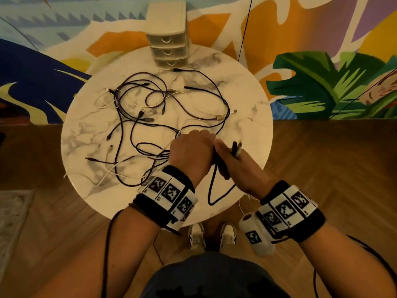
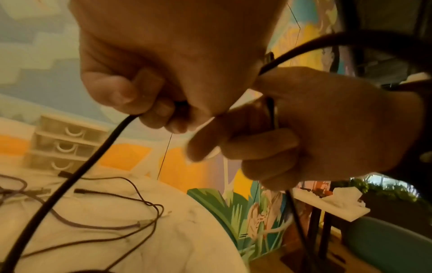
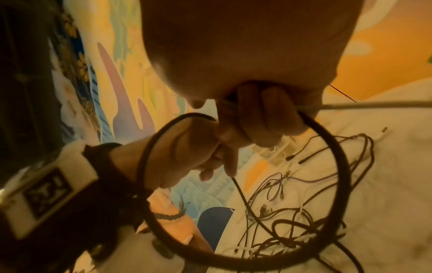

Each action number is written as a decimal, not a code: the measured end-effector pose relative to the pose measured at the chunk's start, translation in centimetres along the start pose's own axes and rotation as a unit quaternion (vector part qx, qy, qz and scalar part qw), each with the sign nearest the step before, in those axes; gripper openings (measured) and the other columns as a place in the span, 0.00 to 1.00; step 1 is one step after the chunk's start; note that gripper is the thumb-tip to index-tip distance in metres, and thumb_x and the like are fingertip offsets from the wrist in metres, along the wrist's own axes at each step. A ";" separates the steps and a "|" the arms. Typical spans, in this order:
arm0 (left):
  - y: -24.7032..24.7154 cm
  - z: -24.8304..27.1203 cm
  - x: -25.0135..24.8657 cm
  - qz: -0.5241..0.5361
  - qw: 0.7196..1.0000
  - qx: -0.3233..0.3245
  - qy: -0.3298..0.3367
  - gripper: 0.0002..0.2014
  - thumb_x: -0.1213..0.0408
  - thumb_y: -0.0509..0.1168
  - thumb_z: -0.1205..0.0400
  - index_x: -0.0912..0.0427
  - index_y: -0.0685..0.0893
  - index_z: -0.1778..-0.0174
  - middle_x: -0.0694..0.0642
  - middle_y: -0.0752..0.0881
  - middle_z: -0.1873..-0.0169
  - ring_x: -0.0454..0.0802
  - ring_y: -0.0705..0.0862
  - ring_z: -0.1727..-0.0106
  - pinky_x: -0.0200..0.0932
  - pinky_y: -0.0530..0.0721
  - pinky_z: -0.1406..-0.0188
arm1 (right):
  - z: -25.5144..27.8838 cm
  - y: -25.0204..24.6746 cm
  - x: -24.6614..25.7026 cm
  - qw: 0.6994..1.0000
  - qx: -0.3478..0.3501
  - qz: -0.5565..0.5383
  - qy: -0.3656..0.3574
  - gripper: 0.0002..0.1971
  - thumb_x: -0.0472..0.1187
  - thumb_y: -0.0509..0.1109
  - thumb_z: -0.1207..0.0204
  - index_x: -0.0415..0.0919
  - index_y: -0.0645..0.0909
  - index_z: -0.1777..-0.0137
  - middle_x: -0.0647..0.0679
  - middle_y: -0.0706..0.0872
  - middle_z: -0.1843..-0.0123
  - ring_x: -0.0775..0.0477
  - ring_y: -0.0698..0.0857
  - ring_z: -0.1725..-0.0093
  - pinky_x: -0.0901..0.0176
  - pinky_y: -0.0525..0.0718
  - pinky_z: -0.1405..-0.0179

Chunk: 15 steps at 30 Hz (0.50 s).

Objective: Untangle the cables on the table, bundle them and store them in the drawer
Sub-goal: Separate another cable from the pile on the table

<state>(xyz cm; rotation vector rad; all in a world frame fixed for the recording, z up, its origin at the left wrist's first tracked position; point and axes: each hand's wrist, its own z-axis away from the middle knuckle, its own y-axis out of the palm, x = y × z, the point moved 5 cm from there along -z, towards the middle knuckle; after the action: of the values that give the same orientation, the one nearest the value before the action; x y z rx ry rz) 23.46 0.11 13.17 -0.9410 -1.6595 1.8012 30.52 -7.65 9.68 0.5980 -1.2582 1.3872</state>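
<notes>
Left hand [image 1: 191, 150]: fingers clenched round black cable [image 1: 211, 190].
Right hand [image 1: 234, 166]: fingers gripped same cable's loop.
Tangle [image 1: 150, 117]: on surface [image 1: 247, 100], far-left of hands.

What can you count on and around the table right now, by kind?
Drawers: 3, all closed
Table: 1
Hands: 2, left hand and right hand, both holding the black cable
Black cable: 1
Loose cables: too tangled to count
Total counted: 7
</notes>
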 end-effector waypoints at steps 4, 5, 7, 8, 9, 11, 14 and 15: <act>0.8 -0.5 0.1 -0.050 0.997 0.058 -0.009 0.06 0.61 0.58 0.17 0.54 0.77 0.47 0.52 0.81 0.50 0.55 0.82 0.49 0.45 0.73 0.60 | 0.5 -0.2 0.4 0.997 0.033 0.075 -0.005 0.34 0.66 0.48 0.21 0.43 0.86 0.66 0.49 0.72 0.75 0.51 0.70 0.75 0.50 0.72 0.66; 0.9 -0.5 -0.2 -0.058 0.996 0.068 -0.001 0.07 0.61 0.59 0.17 0.54 0.77 0.46 0.53 0.81 0.49 0.55 0.81 0.48 0.46 0.74 0.59 | 0.3 -0.3 0.6 0.995 0.036 0.094 -0.011 0.30 0.61 0.51 0.18 0.43 0.84 0.69 0.51 0.73 0.75 0.52 0.70 0.75 0.51 0.72 0.66; 1.0 -0.4 0.1 -0.056 0.995 0.077 -0.011 0.07 0.59 0.57 0.15 0.55 0.77 0.45 0.54 0.80 0.48 0.55 0.81 0.47 0.47 0.77 0.56 | -0.1 -0.7 0.7 0.990 0.039 0.135 -0.018 0.26 0.52 0.54 0.15 0.47 0.80 0.74 0.54 0.74 0.74 0.54 0.72 0.73 0.55 0.71 0.64; 1.0 -0.3 0.6 -0.047 0.996 0.068 -0.029 0.09 0.59 0.54 0.14 0.56 0.78 0.46 0.55 0.81 0.48 0.55 0.82 0.48 0.47 0.76 0.57 | -0.2 -1.0 0.6 0.987 0.046 0.152 -0.018 0.24 0.51 0.55 0.15 0.48 0.80 0.73 0.54 0.74 0.73 0.55 0.73 0.72 0.57 0.70 0.64; 1.0 -0.3 1.0 -0.047 0.996 0.060 -0.046 0.10 0.58 0.52 0.13 0.57 0.78 0.47 0.55 0.81 0.49 0.56 0.82 0.50 0.47 0.75 0.59 | -0.4 -1.2 0.3 0.987 0.057 0.152 -0.015 0.24 0.52 0.55 0.15 0.47 0.82 0.70 0.55 0.74 0.73 0.55 0.72 0.72 0.59 0.70 0.64; 1.4 -0.4 1.0 -0.075 0.994 0.072 -0.046 0.08 0.59 0.55 0.15 0.56 0.78 0.46 0.55 0.81 0.48 0.56 0.82 0.50 0.46 0.73 0.61 | -0.4 -0.7 -0.6 0.991 0.100 0.091 -0.006 0.24 0.56 0.54 0.16 0.48 0.84 0.65 0.55 0.72 0.74 0.55 0.70 0.73 0.60 0.70 0.64; 2.9 -1.0 0.9 -0.083 0.984 0.147 -0.053 0.11 0.59 0.62 0.19 0.54 0.77 0.42 0.55 0.79 0.45 0.56 0.81 0.44 0.47 0.73 0.57 | -0.4 0.6 -1.3 0.991 0.136 0.013 -0.011 0.22 0.55 0.55 0.16 0.50 0.84 0.65 0.54 0.70 0.76 0.55 0.67 0.75 0.55 0.69 0.68; 3.3 -1.1 0.9 -0.085 0.983 0.154 -0.049 0.11 0.59 0.61 0.18 0.55 0.77 0.42 0.54 0.79 0.45 0.56 0.80 0.43 0.47 0.73 0.57 | -0.5 0.9 -1.7 0.991 0.136 0.018 -0.010 0.21 0.53 0.55 0.16 0.50 0.83 0.65 0.54 0.71 0.77 0.54 0.68 0.75 0.55 0.69 0.68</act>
<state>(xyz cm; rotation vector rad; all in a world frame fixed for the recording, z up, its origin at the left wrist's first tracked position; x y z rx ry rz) 24.03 1.04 9.75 -0.5654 -1.4134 1.9391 30.33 -7.67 7.69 0.7800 -1.1086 1.5997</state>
